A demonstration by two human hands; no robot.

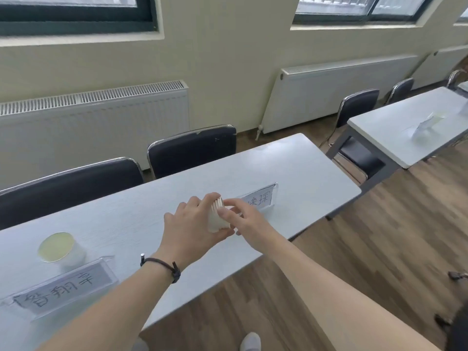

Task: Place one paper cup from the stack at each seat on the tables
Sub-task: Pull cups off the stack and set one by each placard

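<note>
My left hand (pixel 191 221) grips a stack of white paper cups (pixel 216 219) lying sideways above the middle of the long grey table (pixel 141 214). My right hand (pixel 243 217) pinches the rim end of the stack with thumb and fingers. One paper cup (pixel 59 248) stands upright at the left seat, behind a clear name card (pixel 63 287). A second name card (pixel 260 198) stands just past my right hand, partly hidden by it. No cup stands beside it.
Two dark chairs (pixel 192 148) are tucked in on the table's far side, with radiators (pixel 96 115) along the wall behind. A second table (pixel 410 127) at the right carries a name card and a cup. Wooden floor lies between the tables.
</note>
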